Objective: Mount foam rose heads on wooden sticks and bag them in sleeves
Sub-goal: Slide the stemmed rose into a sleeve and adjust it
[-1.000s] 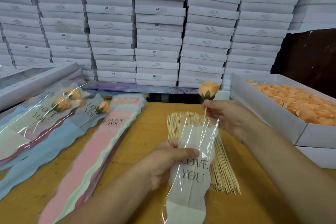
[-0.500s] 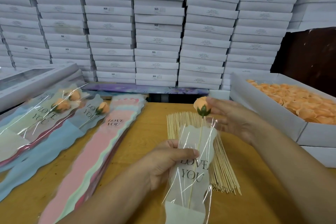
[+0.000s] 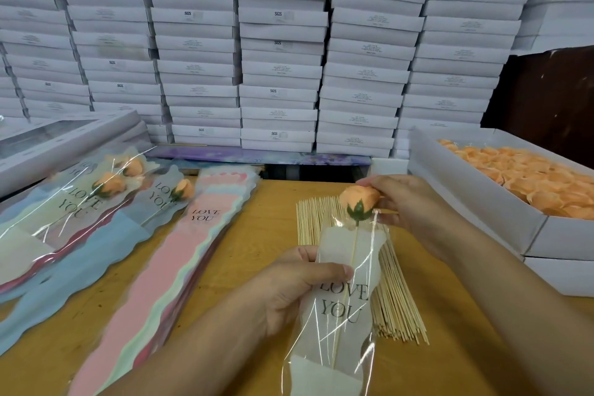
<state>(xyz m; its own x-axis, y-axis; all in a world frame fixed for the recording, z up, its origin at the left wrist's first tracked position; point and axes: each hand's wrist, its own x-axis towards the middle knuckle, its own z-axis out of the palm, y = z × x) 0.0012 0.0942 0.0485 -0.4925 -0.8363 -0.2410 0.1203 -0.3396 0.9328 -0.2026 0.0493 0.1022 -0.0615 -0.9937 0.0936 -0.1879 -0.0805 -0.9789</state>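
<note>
On my far left I log bagged roses (image 3: 109, 185) lying on a fan of empty sleeves (image 3: 167, 267) across the table (image 3: 257, 225). Next, my left hand (image 3: 289, 292) pinches a "LOVE YOU" sleeve (image 3: 340, 305), thumb across its front; the stick (image 3: 353, 251) runs down inside it. Behind lie loose sticks (image 3: 395, 299). My right hand (image 3: 408, 202) pinches the rose (image 3: 358, 199) at the sleeve's mouth. Far right: a box (image 3: 475, 202) of rose heads (image 3: 530, 177).

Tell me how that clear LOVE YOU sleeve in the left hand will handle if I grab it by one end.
The sleeve looks thin and glossy, creased with glare streaks, so probably floppy and somewhat slippery. The stick inside may stiffen it lengthwise. The left hand pinches it mid-length; it likely weighs little.
</note>
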